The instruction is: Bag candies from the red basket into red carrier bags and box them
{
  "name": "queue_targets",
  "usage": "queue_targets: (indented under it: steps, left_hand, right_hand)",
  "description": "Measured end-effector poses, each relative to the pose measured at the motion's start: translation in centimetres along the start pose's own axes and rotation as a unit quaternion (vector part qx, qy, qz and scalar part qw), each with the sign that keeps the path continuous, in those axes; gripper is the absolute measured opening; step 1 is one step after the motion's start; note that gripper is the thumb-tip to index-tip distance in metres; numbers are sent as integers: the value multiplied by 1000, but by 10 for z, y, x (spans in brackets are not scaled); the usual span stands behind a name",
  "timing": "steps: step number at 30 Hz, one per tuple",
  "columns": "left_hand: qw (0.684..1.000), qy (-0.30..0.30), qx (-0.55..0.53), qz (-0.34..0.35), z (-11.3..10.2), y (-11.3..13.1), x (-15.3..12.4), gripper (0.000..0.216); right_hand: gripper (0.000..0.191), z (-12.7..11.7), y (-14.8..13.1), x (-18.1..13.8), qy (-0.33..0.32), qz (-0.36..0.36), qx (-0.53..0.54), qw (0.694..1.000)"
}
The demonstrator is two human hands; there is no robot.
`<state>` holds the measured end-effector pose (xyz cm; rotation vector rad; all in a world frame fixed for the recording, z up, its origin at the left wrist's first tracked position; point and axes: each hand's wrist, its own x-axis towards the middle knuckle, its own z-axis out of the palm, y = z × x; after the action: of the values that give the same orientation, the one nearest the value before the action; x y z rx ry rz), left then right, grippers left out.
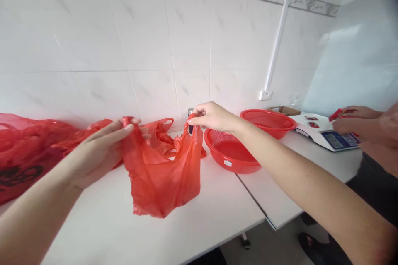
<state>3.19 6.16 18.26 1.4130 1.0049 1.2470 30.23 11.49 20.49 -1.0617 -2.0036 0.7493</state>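
Your left hand is closed on one top edge of the red plastic bag, with the film gathered between thumb and fingers. Your right hand pinches the opposite handle between thumb and fingertips. The bag hangs stretched between the two hands, and its lower part sags onto the white table, about the middle of the scene.

To the left, just behind your left hand, lies a heap of red bags, one with black print on it. Right of the held bag stands a red basket on the near table's right end. A second red basket sits a little farther right, on the adjoining table.

Beyond that, at the far right, a weighing scale has small red packets on its pan, with a cardboard box behind it. Another person's hands are over the scale, holding something small and red. A white pipe runs down the tiled wall to a small box.
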Motion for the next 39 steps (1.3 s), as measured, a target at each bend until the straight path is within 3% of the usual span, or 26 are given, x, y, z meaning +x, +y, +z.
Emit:
queue_targets:
  steps: [3, 5, 7, 10, 12, 16, 20, 22, 24, 26, 29, 31, 34, 36, 39]
  left_hand:
    - [990, -103, 84, -50, 17, -3, 2, 32]
    - [973, -136, 175, -69, 28, -7, 2, 32]
    - [959, -143, 231, -79, 34, -12, 1, 24]
    - [964, -117, 213, -108, 34, -20, 0, 29]
    - [969, -106, 170, -142, 29, -26, -1, 37]
    - [968, -156, 109, -164, 20, -37, -3, 42]
    - [972, -173, 77, -140, 15, -45, -3, 43]
    - [975, -178, 65, -112, 12, -45, -3, 39]
    - [973, -202, 82, -79, 10, -44, -4, 33]
    - [963, -222, 139, -61, 8, -43, -5, 25]
    - [942, -233, 236, -53, 9, -49, -4, 17]
    - [934, -215, 285, -26, 11, -59, -3, 15]
    - [927, -102, 358, 53, 17, -77, -1, 26]
    - [906, -17, 405, 120, 21, -88, 0, 31]
    - [875, 39, 440, 201, 25, -98, -1, 37]
  right_hand:
    - [9, 25, -19, 4, -48, -29, 32, 998]
    - [7, 44, -30, 1, -69, -75, 70, 992]
    - [7, 61, -36, -4, -79, -133, 101, 983]
    - [20, 75, -25, -12, -35, -170, 98, 980]
    - [27, 80, -8, -14, -11, -150, 72, 986]
    - [11, 86, 20, -17, -65, -106, 77, 989]
    - [5, 85, 9, -37, 32, -103, 135, 985]
    - [4, 84, -2, -50, 4, -119, 177, 977]
    - [6, 85, -5, -58, -38, -136, 210, 967]
    - [15, 91, 4, -56, -27, -129, 227, 965]
    - [33, 111, 32, -40, -14, -60, 219, 974]
    - [37, 127, 51, -31, -31, -18, 205, 978]
    - [35, 146, 68, -26, -49, -1, 255, 966]
    - [36, 152, 73, -27, -95, 2, 328, 940]
    - [36, 152, 74, -29, -166, 20, 420, 892]
